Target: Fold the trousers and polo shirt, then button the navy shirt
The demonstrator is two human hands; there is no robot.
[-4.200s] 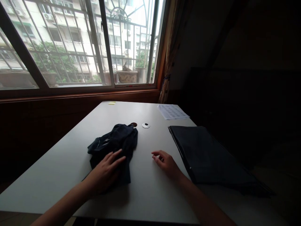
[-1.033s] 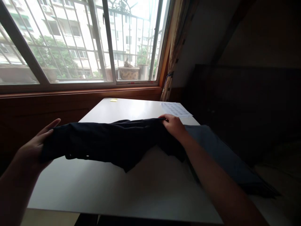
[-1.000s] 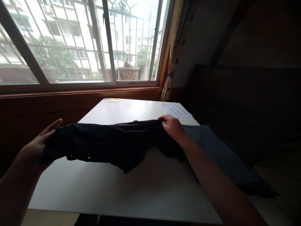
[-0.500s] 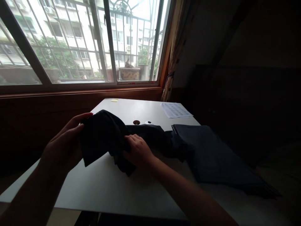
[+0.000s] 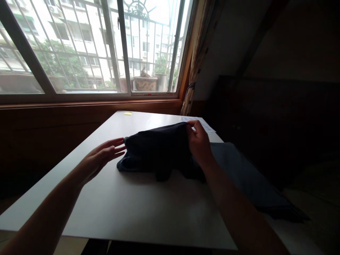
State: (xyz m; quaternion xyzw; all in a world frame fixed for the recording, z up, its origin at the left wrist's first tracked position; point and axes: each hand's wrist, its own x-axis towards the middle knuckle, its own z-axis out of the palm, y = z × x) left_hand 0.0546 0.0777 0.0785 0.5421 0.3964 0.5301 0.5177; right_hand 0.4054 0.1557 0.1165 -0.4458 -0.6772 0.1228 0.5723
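A dark blue, nearly black cloth garment [image 5: 159, 148] is stretched sideways above the white table, its lower folds hanging to or lying on the top. Its exact kind is hard to make out in the dim light. My right hand [image 5: 199, 143] pinches the upper right edge of the cloth between thumb and fingers. At the garment's left end, my left hand [image 5: 103, 156] reaches with its fingers stretched and apart, the fingertips at the cloth's edge. A neat flat stack of folded dark blue cloth [image 5: 241, 173] lies on the right, partly behind my right forearm.
The white table [image 5: 106, 209] runs toward a barred window [image 5: 148, 46]. A small yellow note [image 5: 128, 113] lies at its far left corner. A printed paper sheet [image 5: 208, 124] rests at the far right, partly covered by my right hand. A curtain [image 5: 189, 99] hangs beside the window.
My right hand has moved right and up, taking the garment's upper edge. My left hand has shifted right and its fingers have opened. The bunched cloth is now spread wider.
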